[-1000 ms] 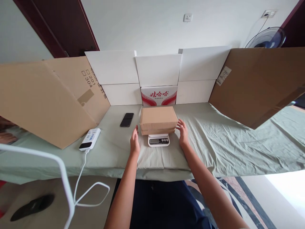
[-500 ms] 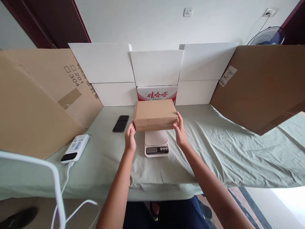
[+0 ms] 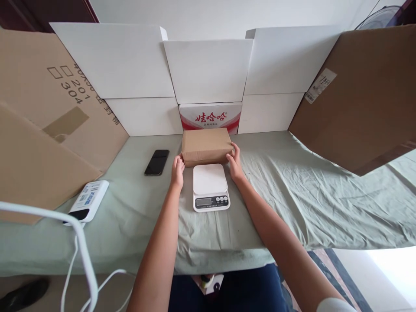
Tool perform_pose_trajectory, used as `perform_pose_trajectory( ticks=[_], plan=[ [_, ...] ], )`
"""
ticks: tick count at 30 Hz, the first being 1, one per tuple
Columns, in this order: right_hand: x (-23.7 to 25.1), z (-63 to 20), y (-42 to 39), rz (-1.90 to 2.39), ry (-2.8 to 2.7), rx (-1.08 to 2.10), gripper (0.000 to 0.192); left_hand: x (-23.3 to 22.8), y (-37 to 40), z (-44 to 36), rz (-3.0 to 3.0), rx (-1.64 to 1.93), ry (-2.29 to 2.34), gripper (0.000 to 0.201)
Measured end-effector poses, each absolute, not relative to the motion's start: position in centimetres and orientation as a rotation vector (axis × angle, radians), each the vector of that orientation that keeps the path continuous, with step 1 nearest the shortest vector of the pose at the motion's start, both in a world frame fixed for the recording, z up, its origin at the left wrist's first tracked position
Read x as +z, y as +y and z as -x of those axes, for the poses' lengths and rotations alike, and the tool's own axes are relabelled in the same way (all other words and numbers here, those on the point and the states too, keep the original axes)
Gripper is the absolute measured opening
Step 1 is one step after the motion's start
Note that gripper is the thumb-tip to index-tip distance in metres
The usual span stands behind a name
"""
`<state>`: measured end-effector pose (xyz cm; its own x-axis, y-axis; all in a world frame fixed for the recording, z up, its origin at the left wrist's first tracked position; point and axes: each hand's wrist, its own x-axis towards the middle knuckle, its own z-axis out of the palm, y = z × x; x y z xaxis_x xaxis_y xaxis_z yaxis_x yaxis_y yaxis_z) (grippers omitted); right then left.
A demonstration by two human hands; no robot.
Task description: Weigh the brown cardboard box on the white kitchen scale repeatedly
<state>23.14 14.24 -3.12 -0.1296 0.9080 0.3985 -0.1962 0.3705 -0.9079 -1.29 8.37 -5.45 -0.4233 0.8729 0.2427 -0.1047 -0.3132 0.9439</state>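
Spanning the space between both hands, a small closed cardboard box [image 3: 207,145] is held by its two ends, just behind a white digital kitchen scale [image 3: 210,186]. The box's left end is held by the left hand [image 3: 177,171], its fingers pressed along the near corner. The opposite end is clasped by the right hand [image 3: 235,162], with the thumb laid at the front face and the fingers around the side. Whether the box's underside is fully supported by the green cloth [image 3: 260,208] cannot be told. The scale's platform is left uncovered; no reading can be made out on its display [image 3: 203,202]. Behind the box, a carton printed with red Chinese lettering [image 3: 210,117] is partly covered at its lower edge. A black smartphone [image 3: 157,162] is laid left of the box, near the left hand. Farther left, a white power bank [image 3: 87,197] is seen beside a brown cardboard panel [image 3: 32,143], with a white cable [image 3: 72,258] connected at its near end.
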Motion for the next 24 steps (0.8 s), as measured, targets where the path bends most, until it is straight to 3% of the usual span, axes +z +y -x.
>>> perform_pose_trajectory(
  ticks=[15,24],
  plan=[
    [-3.20,-23.33,14.19,0.668,-1.313,1.153,0.076,-5.26,8.10,1.51,-1.008,1.818,1.257,0.080],
    [-3.75,-23.63,14.50,0.724,-1.275,1.158,0.071,-5.36,8.44,1.77,-0.890,1.791,1.342,0.081]
  ],
)
